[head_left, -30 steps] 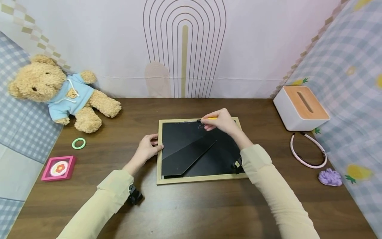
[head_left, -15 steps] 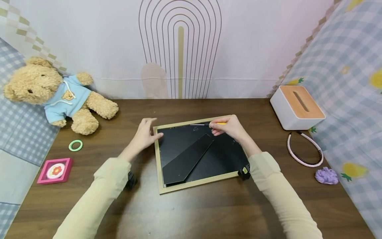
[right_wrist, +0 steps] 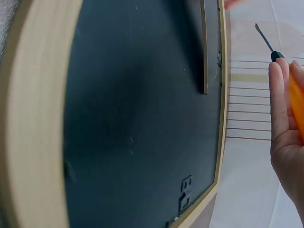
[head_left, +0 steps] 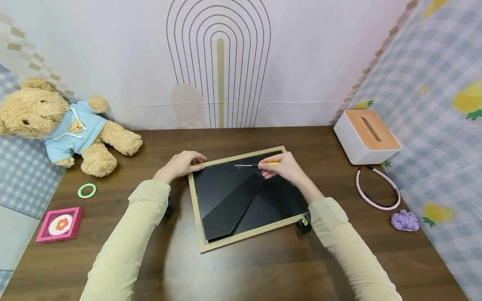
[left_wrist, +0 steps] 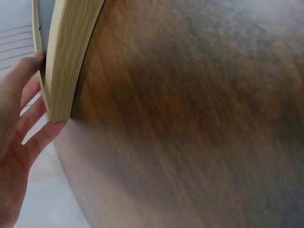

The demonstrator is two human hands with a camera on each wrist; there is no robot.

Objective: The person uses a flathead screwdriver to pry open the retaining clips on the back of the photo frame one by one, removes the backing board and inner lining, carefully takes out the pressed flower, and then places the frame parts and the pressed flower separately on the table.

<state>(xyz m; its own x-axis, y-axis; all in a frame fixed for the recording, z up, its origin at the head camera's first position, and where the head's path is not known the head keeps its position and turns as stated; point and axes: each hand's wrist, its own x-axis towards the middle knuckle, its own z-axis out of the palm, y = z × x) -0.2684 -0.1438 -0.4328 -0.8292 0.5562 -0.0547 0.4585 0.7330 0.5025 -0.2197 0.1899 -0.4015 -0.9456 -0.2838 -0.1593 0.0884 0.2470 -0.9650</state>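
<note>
A picture frame (head_left: 248,237) with a pale wood rim lies face down on the table, turned at an angle. Its black backing board (right_wrist: 137,118) carries a black easel stand leg (head_left: 231,207) and small metal hardware (right_wrist: 186,185). At the frame's far left corner, my left hand (head_left: 182,163) grips the rim; in the left wrist view its thumb (left_wrist: 28,66) is on one side and fingers touch the corner. My right hand (head_left: 280,169) holds a screwdriver (head_left: 246,165) by its yellow handle (right_wrist: 297,102). Its thin metal shaft points left above the backing, apart from it in the right wrist view.
At the left are a teddy bear (head_left: 77,125) in a blue hoodie, a green ring (head_left: 87,196) and a pink box (head_left: 76,221). On the right stand a tissue box (head_left: 352,142), a pale headband (head_left: 367,200) and a purple scrunchie (head_left: 404,220). A patterned cloth (head_left: 301,62) hangs behind.
The frame has turned counterclockwise, its near left corner coming forward. My left hand let go of the left side and took hold of the far left corner. The screwdriver stays in my right hand.
</note>
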